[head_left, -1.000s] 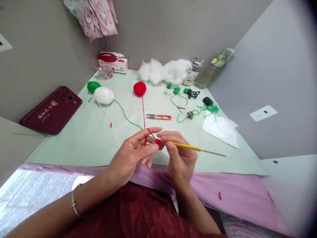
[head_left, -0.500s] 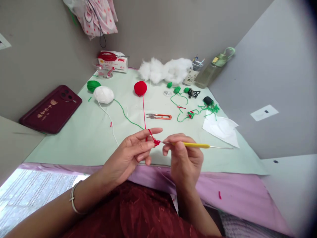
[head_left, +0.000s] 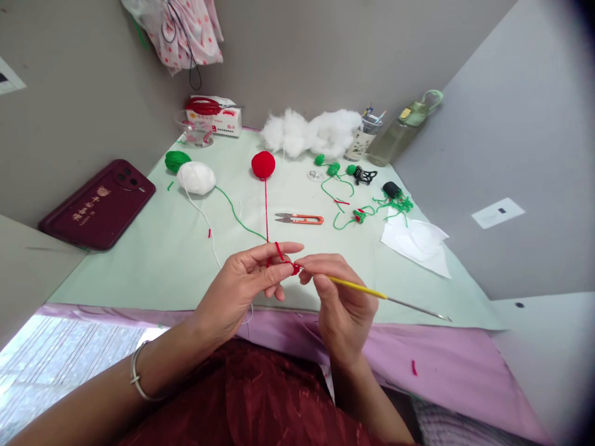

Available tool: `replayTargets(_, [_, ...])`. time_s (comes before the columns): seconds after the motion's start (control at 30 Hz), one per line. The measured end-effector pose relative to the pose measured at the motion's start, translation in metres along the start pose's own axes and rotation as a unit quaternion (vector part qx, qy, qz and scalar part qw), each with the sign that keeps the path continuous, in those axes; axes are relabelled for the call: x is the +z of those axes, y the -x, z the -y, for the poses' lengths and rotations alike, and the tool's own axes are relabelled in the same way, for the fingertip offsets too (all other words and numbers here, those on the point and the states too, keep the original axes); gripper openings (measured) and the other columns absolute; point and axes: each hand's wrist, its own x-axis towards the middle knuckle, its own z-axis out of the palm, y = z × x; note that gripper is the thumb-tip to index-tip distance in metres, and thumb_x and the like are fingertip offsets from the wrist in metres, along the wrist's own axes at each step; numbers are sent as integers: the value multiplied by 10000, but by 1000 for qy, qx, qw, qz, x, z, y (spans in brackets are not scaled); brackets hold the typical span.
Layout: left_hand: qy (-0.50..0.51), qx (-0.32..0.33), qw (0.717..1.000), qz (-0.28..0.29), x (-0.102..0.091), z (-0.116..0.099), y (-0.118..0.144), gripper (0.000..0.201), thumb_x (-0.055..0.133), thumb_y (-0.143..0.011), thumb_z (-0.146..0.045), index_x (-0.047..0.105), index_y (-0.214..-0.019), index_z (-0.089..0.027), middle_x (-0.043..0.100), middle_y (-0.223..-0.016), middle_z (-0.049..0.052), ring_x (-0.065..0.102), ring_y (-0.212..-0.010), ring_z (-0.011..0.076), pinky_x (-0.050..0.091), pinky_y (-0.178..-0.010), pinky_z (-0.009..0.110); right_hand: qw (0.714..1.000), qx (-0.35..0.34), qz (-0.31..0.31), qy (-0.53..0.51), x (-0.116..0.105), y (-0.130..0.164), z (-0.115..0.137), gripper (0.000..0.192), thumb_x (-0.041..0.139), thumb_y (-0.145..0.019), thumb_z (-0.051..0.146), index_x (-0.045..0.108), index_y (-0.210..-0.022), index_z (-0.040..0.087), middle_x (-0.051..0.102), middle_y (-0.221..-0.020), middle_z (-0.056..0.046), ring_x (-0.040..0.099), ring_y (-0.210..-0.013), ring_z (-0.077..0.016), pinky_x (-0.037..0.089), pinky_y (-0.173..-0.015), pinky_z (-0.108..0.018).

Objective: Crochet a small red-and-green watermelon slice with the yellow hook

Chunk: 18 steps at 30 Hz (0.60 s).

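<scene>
Open room is left on the table [head_left: 139, 269] around the orange snips [head_left: 296, 218], down to its near edge. In front of the snips, by the right hand [head_left: 346, 306], the yellow hook [head_left: 357, 286] is gripped, its outer end tipped lower than half a second ago; by the left hand [head_left: 246, 272], at its thumb tip, the small red stitches [head_left: 295, 269] are pinched.

The person's left forearm [head_left: 171, 350] slants in from the lower left; the left hand [head_left: 246, 275] points its index finger [head_left: 290, 247] rightward, thumb below it. The right hand [head_left: 346, 300] curls in a pinch, its fingertips [head_left: 302, 260] just beside the left thumb.
</scene>
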Motion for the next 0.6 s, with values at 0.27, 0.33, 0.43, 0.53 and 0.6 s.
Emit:
replayTargets(0.27, [39,-13,999,-15,3,-3,-1,352,935,-781,-260,868,-1127,-243,647,-751,-39,375,-506,25,464,-509,174,998,-13,-48,31,-2,2,-1,173,637,-1034,215,799,-1030,275,757,-866,-20,701,-766,-183,575,-680,-354])
replayTargets(0.33, [43,-18,999,-14,4,-4,0,334,935,-783,-274,873,-1109,-239,648,-747,-36,351,-503,24,461,-506,175,998,-2,-60,16,-3,3,-2,172,635,-1034,217,797,-1020,272,740,-832,-14,683,-736,-178,556,-661,-349])
replayTargets(0.43, [43,-22,999,-7,2,-4,-1,303,931,-788,-286,882,-1083,-238,638,-739,-34,334,-506,26,456,-505,174,997,24,-65,-25,-5,3,-2,169,640,-1031,215,798,-1005,267,720,-810,-7,662,-712,-163,534,-657,-334])
replayTargets(0.53, [42,-23,999,0,-1,-4,-2,245,919,-800,-280,890,-1039,-230,638,-765,-23,335,-527,32,458,-517,174,995,53,-68,-59,-7,0,-2,155,652,-1025,228,798,-978,252,713,-811,-5,650,-682,-139,531,-649,-309])
replayTargets(0.6, [35,-19,999,0,-2,-2,-2,230,905,-815,-282,889,-1039,-232,638,-779,-21,354,-537,40,486,-548,192,992,73,-65,-83,-7,-3,-2,155,660,-1018,255,789,-937,235,711,-804,-9,648,-645,-131,539,-608,-290])
